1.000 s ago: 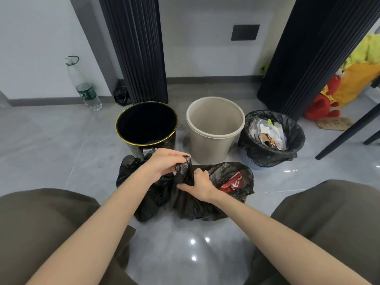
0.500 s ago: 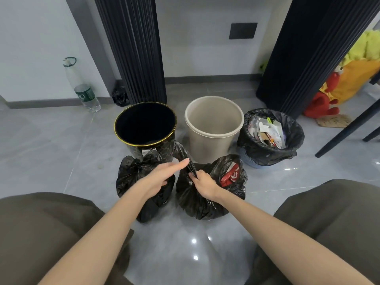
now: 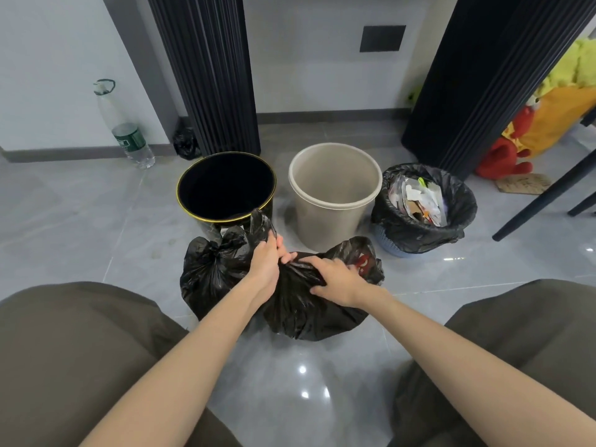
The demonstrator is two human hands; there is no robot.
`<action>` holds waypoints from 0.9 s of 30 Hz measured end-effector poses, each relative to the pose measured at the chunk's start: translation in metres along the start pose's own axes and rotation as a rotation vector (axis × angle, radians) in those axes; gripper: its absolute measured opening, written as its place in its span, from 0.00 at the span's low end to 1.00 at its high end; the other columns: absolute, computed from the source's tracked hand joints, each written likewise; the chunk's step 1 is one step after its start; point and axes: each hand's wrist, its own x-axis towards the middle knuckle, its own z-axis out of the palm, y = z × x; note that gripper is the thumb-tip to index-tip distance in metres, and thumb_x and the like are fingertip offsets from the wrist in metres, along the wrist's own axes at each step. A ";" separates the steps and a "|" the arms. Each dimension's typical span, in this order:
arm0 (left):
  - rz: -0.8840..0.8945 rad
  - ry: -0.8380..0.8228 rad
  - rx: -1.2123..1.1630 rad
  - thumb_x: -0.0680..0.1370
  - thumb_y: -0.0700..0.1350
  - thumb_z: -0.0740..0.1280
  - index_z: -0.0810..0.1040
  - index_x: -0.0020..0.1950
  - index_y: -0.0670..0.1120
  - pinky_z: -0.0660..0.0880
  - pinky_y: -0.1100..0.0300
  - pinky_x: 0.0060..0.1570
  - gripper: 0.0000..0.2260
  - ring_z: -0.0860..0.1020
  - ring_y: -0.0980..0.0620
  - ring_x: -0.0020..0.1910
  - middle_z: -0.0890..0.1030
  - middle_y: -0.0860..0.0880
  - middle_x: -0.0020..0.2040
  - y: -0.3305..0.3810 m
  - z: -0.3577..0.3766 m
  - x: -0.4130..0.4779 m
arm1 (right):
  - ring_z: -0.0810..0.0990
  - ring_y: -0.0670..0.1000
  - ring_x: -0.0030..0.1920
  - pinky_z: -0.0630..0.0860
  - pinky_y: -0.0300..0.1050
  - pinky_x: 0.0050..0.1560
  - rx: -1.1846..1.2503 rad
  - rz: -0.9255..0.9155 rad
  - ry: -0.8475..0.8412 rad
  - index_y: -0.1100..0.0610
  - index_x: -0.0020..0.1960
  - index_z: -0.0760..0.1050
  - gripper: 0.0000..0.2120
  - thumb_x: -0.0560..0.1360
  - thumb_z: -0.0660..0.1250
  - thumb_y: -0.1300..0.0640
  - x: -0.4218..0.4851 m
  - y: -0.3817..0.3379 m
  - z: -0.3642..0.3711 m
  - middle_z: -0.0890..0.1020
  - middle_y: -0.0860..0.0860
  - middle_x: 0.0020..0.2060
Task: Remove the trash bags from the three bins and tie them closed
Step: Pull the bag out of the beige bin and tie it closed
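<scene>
A home room; glossy grey floor tiles (image 3: pixel 80 221), plush toys (image 3: pixel 548 101) by the wall, household bins (image 3: pixel 332 195).

floor (image 3: pixel 80 227) lies open left of the black bin (image 3: pixel 225 188). only a narrow gap between black bin and beige bin (image 3: pixel 332 224). tied bag (image 3: pixel 209 275) and open bag (image 3: pixel 306 314), touching, block the near approach. chair leg (image 3: pixel 545 195) slants just right of the lined bin (image 3: pixel 392 245).

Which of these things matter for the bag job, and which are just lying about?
Job: black bin; beige bin; blue bin with a full bag inside; tied bag; open bag, gripped by the left hand and right hand.

Lying about: plastic bottle; small black bag by the wall; plush toy; cardboard scrap.
</scene>
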 end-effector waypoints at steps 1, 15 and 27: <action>0.007 0.003 0.043 0.83 0.49 0.50 0.64 0.33 0.46 0.70 0.62 0.37 0.19 0.62 0.59 0.18 0.61 0.55 0.18 -0.001 0.000 0.000 | 0.63 0.60 0.69 0.58 0.63 0.68 -0.088 0.024 -0.002 0.44 0.74 0.53 0.33 0.74 0.66 0.51 -0.005 0.003 -0.005 0.68 0.54 0.68; 0.287 -0.104 0.811 0.82 0.45 0.53 0.67 0.34 0.46 0.64 0.60 0.39 0.16 0.68 0.55 0.35 0.68 0.51 0.32 -0.011 0.001 -0.003 | 0.79 0.60 0.51 0.74 0.49 0.52 0.253 0.350 0.432 0.51 0.52 0.75 0.12 0.77 0.55 0.62 -0.036 0.055 -0.041 0.80 0.54 0.48; 0.356 -0.163 1.147 0.74 0.47 0.69 0.71 0.48 0.51 0.64 0.56 0.56 0.08 0.68 0.49 0.55 0.79 0.51 0.49 -0.032 -0.001 -0.004 | 0.73 0.46 0.45 0.75 0.48 0.54 1.179 0.365 0.666 0.55 0.49 0.76 0.06 0.79 0.60 0.58 -0.040 0.046 -0.037 0.76 0.48 0.42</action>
